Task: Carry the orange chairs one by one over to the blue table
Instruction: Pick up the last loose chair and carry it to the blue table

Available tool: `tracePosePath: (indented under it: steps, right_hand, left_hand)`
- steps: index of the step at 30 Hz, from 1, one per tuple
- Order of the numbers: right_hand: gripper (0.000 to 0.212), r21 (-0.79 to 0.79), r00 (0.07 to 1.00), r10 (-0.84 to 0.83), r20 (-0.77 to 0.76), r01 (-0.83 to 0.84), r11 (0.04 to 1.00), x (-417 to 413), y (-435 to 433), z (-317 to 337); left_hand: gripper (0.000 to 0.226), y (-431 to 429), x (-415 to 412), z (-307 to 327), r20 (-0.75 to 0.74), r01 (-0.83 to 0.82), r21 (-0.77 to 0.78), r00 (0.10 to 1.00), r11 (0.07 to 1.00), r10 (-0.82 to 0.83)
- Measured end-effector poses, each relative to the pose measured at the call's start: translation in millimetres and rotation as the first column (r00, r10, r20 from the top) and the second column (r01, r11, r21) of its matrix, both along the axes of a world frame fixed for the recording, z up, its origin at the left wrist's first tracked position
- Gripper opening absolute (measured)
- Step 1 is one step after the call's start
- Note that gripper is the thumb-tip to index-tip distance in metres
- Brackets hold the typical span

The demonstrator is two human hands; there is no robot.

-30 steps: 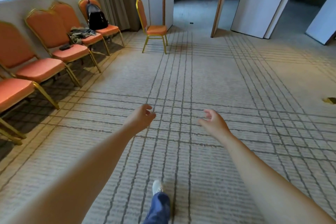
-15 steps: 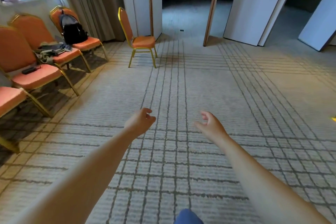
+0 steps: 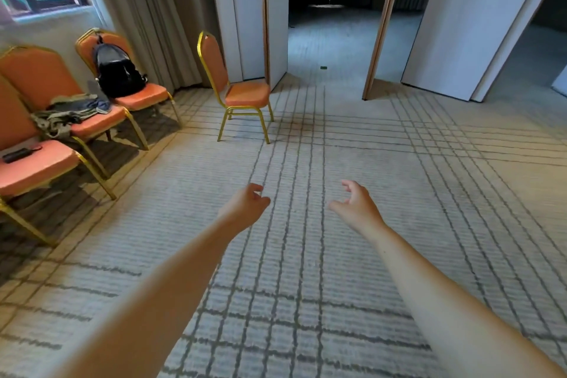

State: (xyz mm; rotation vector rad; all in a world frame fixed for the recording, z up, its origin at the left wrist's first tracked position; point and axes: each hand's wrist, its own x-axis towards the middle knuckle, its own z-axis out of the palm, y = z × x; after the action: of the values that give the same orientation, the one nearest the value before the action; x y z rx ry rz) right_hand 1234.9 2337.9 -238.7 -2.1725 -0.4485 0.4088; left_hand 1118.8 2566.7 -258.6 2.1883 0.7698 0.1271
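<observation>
Being held out ahead, the left hand (image 3: pixel 245 209) and right hand (image 3: pixel 357 209) are grasping nothing, fingers loosely curled. The orange chair (image 3: pixel 242 92) is standing well ahead, near the partition (image 3: pixel 251 9). If swung on lifting, its legs are likely being risked against that partition; the blue table is not being shown.

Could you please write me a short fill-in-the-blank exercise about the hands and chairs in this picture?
1. The left hand and the right hand both hold ____.
2. On the end chair of the wall row, beside the curtain, stands a black ____.
3. The lone chair, apart from the row, has an orange seat and a ____ frame.
Missing words: nothing; backpack; gold.
</observation>
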Motion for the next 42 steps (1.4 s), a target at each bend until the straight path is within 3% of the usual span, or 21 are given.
tracePosePath:
  steps: [10,18,32,42]
  right_hand:
    - [0.075,-0.072,0.994,0.106,0.0,-0.106,0.992,221,144,-1]
    - [0.076,-0.069,0.995,0.096,0.014,-0.095,0.993,418,294,4]
    - [0.079,-0.028,0.985,0.151,-0.084,-0.153,0.988,695,513,-38]
    - [0.079,0.007,0.971,0.23,-0.064,-0.23,0.973,940,679,-27]
  left_hand:
    - [0.048,127,219,-15,-0.034,-0.056,-0.017,0.998,0.998,0.055]
    - [0.049,294,420,-9,-0.056,-0.061,0.048,0.996,0.997,0.064]
    - [0.049,493,672,-26,-0.178,-0.084,0.074,0.979,0.994,0.095]
    - [0.04,619,891,-20,-0.123,-0.199,0.018,0.972,0.98,0.2]
